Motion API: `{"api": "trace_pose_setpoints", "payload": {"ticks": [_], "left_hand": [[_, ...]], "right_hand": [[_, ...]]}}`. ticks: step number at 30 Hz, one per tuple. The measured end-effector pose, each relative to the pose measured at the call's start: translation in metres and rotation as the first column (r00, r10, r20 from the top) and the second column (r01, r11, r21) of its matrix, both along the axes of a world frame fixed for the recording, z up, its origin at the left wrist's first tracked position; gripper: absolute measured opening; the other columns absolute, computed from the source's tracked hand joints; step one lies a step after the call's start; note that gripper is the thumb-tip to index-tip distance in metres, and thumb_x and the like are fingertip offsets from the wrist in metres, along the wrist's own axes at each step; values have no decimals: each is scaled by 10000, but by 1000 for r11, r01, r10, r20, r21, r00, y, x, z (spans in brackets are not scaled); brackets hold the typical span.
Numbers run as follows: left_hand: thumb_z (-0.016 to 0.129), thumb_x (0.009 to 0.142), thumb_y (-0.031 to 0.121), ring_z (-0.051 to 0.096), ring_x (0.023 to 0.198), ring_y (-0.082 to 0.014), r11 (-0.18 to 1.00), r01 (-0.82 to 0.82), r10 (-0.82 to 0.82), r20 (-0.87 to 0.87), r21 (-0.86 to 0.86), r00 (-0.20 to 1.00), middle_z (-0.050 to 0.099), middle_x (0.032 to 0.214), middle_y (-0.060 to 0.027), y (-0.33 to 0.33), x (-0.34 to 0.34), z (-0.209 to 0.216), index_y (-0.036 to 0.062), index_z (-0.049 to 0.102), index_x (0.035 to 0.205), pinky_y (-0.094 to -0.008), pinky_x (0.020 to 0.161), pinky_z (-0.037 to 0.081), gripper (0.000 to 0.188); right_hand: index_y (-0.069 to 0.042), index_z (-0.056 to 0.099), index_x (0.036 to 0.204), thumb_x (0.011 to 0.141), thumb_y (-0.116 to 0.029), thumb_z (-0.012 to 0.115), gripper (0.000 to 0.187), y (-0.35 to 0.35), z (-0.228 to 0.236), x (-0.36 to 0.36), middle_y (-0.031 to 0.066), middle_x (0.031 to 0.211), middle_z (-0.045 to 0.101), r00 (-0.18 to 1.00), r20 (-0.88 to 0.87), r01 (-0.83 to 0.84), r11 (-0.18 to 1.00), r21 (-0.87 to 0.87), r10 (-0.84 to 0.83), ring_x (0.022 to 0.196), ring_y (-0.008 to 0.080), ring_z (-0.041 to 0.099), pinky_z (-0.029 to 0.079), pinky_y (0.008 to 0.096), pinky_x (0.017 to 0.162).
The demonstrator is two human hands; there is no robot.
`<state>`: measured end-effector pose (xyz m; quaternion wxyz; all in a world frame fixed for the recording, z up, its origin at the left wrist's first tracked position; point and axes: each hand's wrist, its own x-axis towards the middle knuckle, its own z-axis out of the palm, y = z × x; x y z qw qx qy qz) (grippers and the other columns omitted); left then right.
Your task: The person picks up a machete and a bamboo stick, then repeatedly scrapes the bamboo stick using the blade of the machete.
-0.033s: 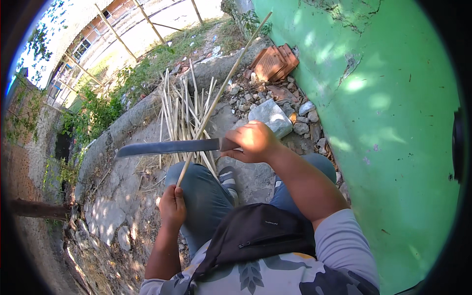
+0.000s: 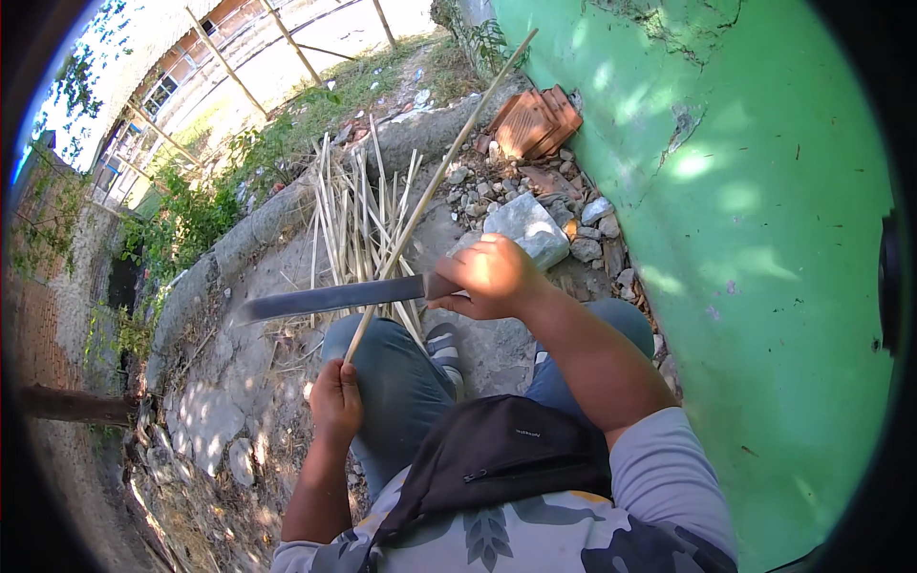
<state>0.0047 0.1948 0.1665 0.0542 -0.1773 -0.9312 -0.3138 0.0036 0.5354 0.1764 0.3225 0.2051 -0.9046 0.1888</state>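
Note:
My right hand (image 2: 493,277) is closed round the brown handle of a machete (image 2: 334,298). The long dark blade points left and crosses a pale bamboo strip (image 2: 435,181); its tip is slightly blurred. Low on the left, beside my left knee, my left hand (image 2: 335,399) grips the lower end of that strip. From there the strip slants up and away to the right, past the blade, toward the wall. Beyond the blade a loose pile of similar pale strips (image 2: 353,220) lies on the ground.
A green wall (image 2: 745,286) runs along my right side. At its foot are a grey block (image 2: 527,229), stacked orange roof tiles (image 2: 535,122) and rubble (image 2: 478,196). A low stone edge (image 2: 263,224) curves behind the pile, with green plants (image 2: 186,215) past it. A black bag (image 2: 506,449) rests on my lap.
The machete's tip has swung slightly down and toward me, pivoting at my right hand. The bamboo strip's far end has shifted a little to the right. My left hand stays in place.

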Motion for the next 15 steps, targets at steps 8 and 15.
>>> {"api": "trace_pose_setpoints", "payload": {"ticks": [8,15], "left_hand": [[524,1062,314,606,612,-285,997,1,1,-33,77,999,601,676,-137,-2,-1,-10,18,655,980,-404,601,462,334],[526,1063,325,600,593,-274,997,-14,13,18,78,1000,590,653,-130,-4,-6,-12,23,651,951,-399,579,446,346]], "right_hand": [[-59,632,906,887,-399,765,366,62,-3,-11,152,768,685,937,267,332,804,-493,-224,696,377,677,518,452,628],[-81,570,826,849,-412,792,399,35,12,0,102,678,655,966,177,233,934,-269,-190,649,352,673,511,461,589]]}}
